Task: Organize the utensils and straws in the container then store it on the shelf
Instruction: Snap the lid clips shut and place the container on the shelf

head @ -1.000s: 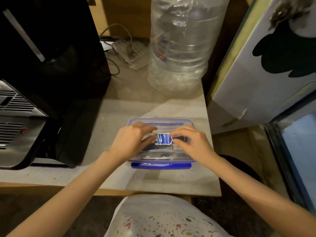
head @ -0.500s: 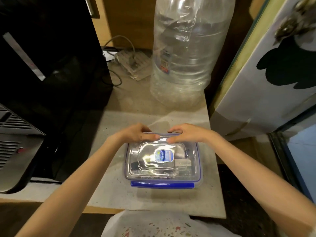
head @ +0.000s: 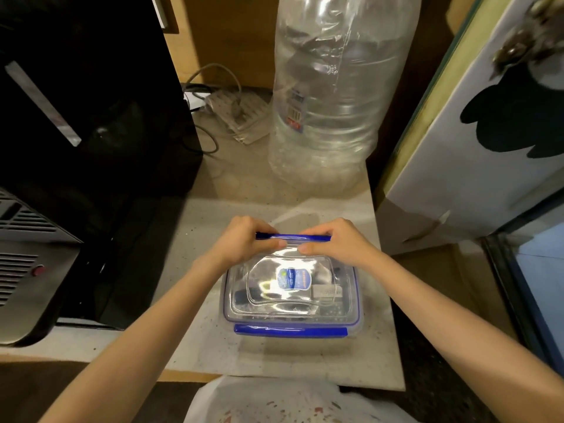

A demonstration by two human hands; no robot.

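Note:
A clear plastic container [head: 291,303] with a blue-trimmed lid and a blue sticker sits on the stone counter [head: 274,358]. Dark utensils show dimly through the lid; straws cannot be made out. My left hand [head: 244,242] and my right hand [head: 335,239] both grip the blue clasp [head: 294,237] on the far edge, thumbs pressing on the lid. The near blue clasp [head: 290,330] lies folded down against the front wall.
A large clear water bottle [head: 332,96] stands behind the container. A black and silver appliance [head: 76,148] fills the left. A power strip with cables [head: 238,114] lies at the back. A white cabinet door [head: 476,141] stands at the right.
My hands moved from the lid's middle to its far edge. The far blue clasp, hidden half a second ago, has come up into view between my fingers.

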